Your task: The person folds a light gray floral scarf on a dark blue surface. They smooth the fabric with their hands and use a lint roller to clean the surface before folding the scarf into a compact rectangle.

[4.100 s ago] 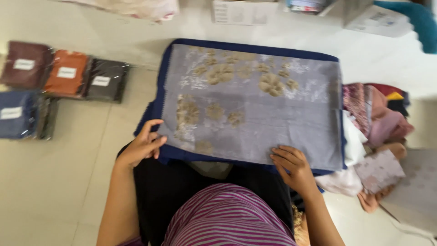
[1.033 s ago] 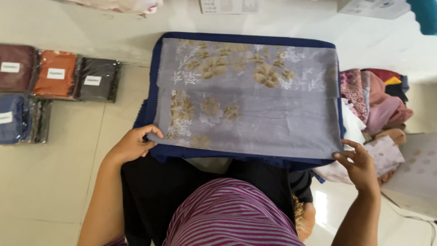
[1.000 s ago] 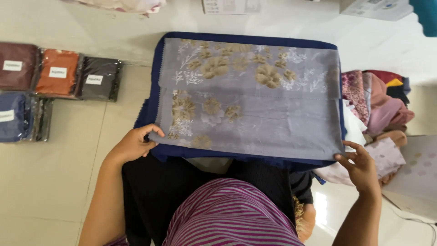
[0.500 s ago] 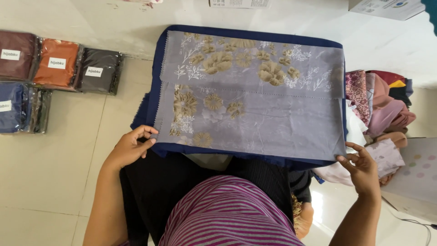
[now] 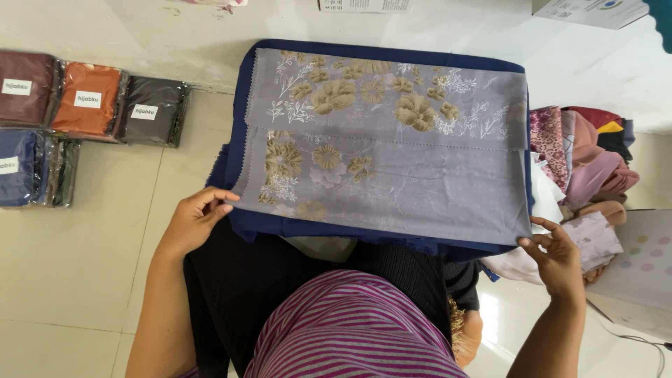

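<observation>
A pale tiled floor [image 5: 77,280] is spreading under everything, and the person is sitting on it in a magenta striped top [image 5: 350,329] and black trousers [image 5: 259,287]. Across the lap, a folded grey floral cloth [image 5: 392,175] is lying flat, printed with tan flowers and white sprigs, its upper part folded over along a scalloped edge. It is resting on a navy blue cloth [image 5: 378,234] whose border is showing around the top, left and near edges.

To the right, a heap of folded fabrics [image 5: 588,168] in maroon, pink and patterned prints is sitting just beside the grey cloth, and a spotted white box [image 5: 640,262] is lying near the heap. At far left, flat wrapped packets [image 5: 87,101] in brown, orange, black and blue are lying in rows, well apart from the cloth.

The left hand [image 5: 192,220] is pinching the near left corner of the grey cloth between thumb and fingers. The right hand [image 5: 560,255] is touching the near right corner, fingertips curled at the edge; whether it is truly gripping cannot be told.
</observation>
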